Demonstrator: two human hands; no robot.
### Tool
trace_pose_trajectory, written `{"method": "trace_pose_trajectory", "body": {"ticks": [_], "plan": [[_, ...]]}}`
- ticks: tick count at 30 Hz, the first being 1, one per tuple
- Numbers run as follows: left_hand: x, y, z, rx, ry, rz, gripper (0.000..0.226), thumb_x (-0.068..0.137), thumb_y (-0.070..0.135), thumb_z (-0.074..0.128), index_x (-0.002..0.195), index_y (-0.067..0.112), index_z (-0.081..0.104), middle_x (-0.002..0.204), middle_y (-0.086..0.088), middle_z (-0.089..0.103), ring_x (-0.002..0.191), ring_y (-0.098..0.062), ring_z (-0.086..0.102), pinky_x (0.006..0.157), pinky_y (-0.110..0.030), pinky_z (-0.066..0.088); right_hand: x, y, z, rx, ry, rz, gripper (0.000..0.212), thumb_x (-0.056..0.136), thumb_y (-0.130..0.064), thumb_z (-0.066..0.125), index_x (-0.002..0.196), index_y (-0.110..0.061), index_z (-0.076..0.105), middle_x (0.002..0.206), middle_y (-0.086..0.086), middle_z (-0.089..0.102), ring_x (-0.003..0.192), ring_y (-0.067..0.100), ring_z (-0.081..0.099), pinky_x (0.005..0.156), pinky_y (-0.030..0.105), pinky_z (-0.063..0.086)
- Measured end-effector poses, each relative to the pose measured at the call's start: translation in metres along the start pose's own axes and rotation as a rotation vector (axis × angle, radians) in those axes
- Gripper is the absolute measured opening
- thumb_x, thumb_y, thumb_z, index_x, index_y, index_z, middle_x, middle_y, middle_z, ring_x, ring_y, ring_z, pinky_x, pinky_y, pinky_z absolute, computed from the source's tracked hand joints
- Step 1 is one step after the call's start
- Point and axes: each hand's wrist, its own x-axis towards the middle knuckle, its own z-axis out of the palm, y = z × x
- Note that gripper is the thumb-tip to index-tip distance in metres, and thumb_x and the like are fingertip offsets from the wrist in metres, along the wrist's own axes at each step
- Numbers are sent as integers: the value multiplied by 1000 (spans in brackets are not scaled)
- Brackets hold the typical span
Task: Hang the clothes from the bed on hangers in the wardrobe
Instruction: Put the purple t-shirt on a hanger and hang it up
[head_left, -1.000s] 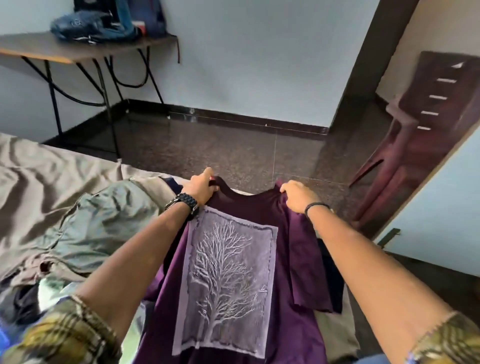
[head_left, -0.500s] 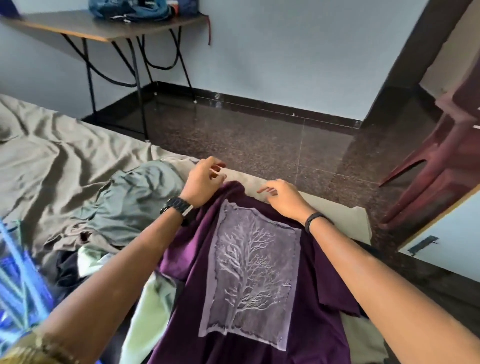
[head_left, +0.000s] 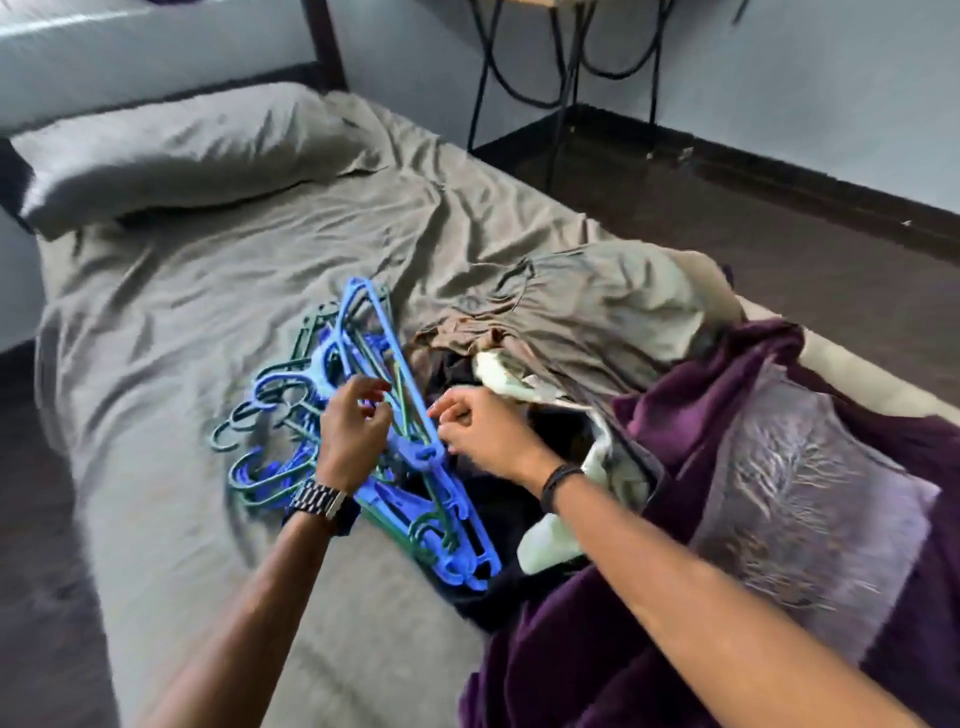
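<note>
We observe a tangled pile of blue and green plastic hangers (head_left: 363, 410) lying on the bed's wrinkled grey-brown sheet (head_left: 208, 291), just left of the heap of clothes. The left hand (head_left: 353, 431), with a metal-link watch (head_left: 317, 501) at the wrist, is over the pile with its fingers curled in among the hanger bars; we cannot tell whether it actually grips one. The right hand (head_left: 483, 431), with a dark band (head_left: 558, 480) at the wrist, is just beside it with its fingers curled near a blue hanger's bar; whether they pinch it is blurred and we cannot tell. The two hands are near each other but apart. To the right, the dark purple T-shirt with a pale tree print (head_left: 779, 493) lies spread on the bed, partly under the right forearm. Behind it we note a crumpled grey-green garment (head_left: 587, 306), and between that and the hangers a dark garment (head_left: 498, 530) and a pale green one (head_left: 550, 540). A grey pillow (head_left: 182, 150) rests at the head of the bed. Black metal table legs (head_left: 566, 78) stand on the dark floor beyond.
</note>
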Motion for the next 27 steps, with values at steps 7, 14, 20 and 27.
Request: {"method": "trace_pose_trajectory", "body": {"ticks": [7, 14, 20, 27], "plan": [[-5, -34, 9, 132, 49, -91, 23, 85, 15, 66, 104, 1, 63, 99, -20, 61, 85, -26, 55, 83, -34, 42, 3, 26, 45, -330, -12, 131, 28, 94, -28, 56, 112, -6, 57, 113, 20, 58, 108, 34, 53, 92, 36, 40], [-8, -2, 13, 217, 6, -260, 43, 85, 43, 65, 116, 15, 54, 87, -1, 66, 100, -27, 58, 94, -43, 32, 8, 30, 32, -215, -71, 131, 9, 89, -23, 64, 85, -14, 64, 86, 7, 68, 88, 21, 59, 78, 26, 44], [-13, 18, 13, -194, 94, -269, 51, 78, 10, 74, 125, 4, 56, 73, 4, 64, 80, -20, 65, 83, -38, 53, 2, 29, 26, 86, -27, 143, 18, 85, -7, 66, 102, -12, 63, 95, 2, 62, 83, 13, 57, 76, 26, 51], [-24, 73, 17, -619, 30, -100, 26, 85, -4, 64, 111, -3, 61, 84, -16, 67, 58, -6, 64, 60, -22, 54, -14, 8, -39, 501, 245, 20, 29, 88, 0, 62, 104, -23, 51, 99, 2, 59, 79, 12, 60, 71, 31, 56]]}}
